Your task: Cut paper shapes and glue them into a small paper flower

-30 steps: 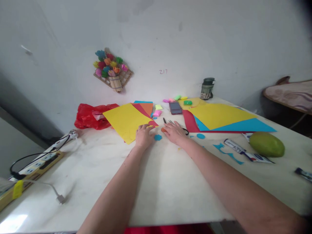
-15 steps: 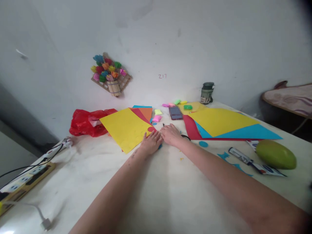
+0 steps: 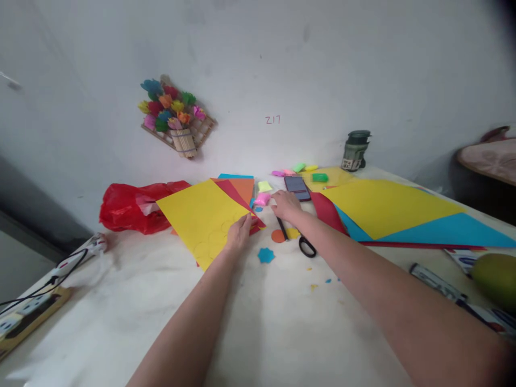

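Note:
My left hand [image 3: 239, 232] rests on the right edge of a yellow sheet [image 3: 193, 215] with faint outlines drawn on it; its fingers are close together, and what they hold, if anything, is hidden. My right hand [image 3: 285, 205] reaches beside a pink packet [image 3: 262, 200], fingers bent and partly apart, with nothing visible in them. Below it lie a black pen [image 3: 282, 228], an orange disc [image 3: 278, 236] and black-handled scissors [image 3: 307, 247], partly under my right forearm. A blue scalloped cutout [image 3: 266, 255] lies on the table between my forearms.
A phone [image 3: 297, 188] lies behind my right hand. Yellow [image 3: 387, 204] and blue sheets [image 3: 463, 231] spread to the right, near a marker [image 3: 437, 282] and a green fruit [image 3: 497, 279]. At left are a red bag [image 3: 129, 207] and a power strip [image 3: 34, 317].
My hands have moved apart, the left onto the yellow sheet's edge and the right toward the pink packet. The blue cutout, orange disc and pen now show. The view has shifted slightly.

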A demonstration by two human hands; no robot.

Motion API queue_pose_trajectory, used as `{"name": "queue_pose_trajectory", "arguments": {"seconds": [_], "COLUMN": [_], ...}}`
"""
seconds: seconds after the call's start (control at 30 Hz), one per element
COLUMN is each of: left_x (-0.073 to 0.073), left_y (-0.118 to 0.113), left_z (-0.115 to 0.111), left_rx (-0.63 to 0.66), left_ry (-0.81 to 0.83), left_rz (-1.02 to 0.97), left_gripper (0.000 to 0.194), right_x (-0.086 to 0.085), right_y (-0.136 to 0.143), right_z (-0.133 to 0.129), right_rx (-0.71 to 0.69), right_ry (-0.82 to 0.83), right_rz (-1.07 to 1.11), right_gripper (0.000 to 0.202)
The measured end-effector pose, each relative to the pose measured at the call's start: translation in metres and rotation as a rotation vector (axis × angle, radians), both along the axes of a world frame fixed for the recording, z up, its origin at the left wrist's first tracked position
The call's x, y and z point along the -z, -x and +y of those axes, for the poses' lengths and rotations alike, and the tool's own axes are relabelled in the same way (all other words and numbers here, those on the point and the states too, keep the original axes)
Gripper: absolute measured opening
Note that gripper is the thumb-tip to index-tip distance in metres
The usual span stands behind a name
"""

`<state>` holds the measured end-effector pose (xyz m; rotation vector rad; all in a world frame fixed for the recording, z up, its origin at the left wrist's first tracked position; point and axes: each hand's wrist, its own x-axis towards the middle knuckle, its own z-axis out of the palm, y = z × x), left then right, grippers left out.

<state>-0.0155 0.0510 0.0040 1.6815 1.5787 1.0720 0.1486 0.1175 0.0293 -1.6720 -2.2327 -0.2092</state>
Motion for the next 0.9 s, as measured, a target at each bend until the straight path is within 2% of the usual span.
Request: {"name": "queue_pose_trajectory", "arguments": {"seconds": [0.07,0.3,0.47,0.73,0.83,0.9], "left_x": [0.001,0.001,-0.002,-0.002,-0.005,-0.011], "left_y": [0.002,-0.001,-0.002,0.002,0.004,0.006], "left_z": [0.000,0.000,-0.001,-0.003,-0.002,0.000], "left_rx": [0.012,-0.036,-0.021,0.023,0.001,-0.021], "left_ry": [0.013,-0.008,-0.027,-0.005,-0.024,-0.085], "left_rz": [-0.064,-0.035,0.018,0.015,0.055,0.049], "left_gripper": [0.048,0.043,0.042,0.045,0.045,0.046], "right_x": [0.000,0.007,0.008,0.007,0.001,-0.002], "right_y": [0.004,0.024,0.031,0.028,0.022,0.018], "right_z": [0.010,0.034,0.041,0.039,0.030,0.020], "right_rx": [-0.021,-0.023,0.000,0.025,0.034,-0.035], "right_ry": [0.012,0.103,0.134,0.056,0.051,0.105], "right_rz": [0.017,0.066,0.034,0.028,0.157,0.397], "right_gripper": [0.038,0.059,0.051,0.040,0.037,0.036]}}
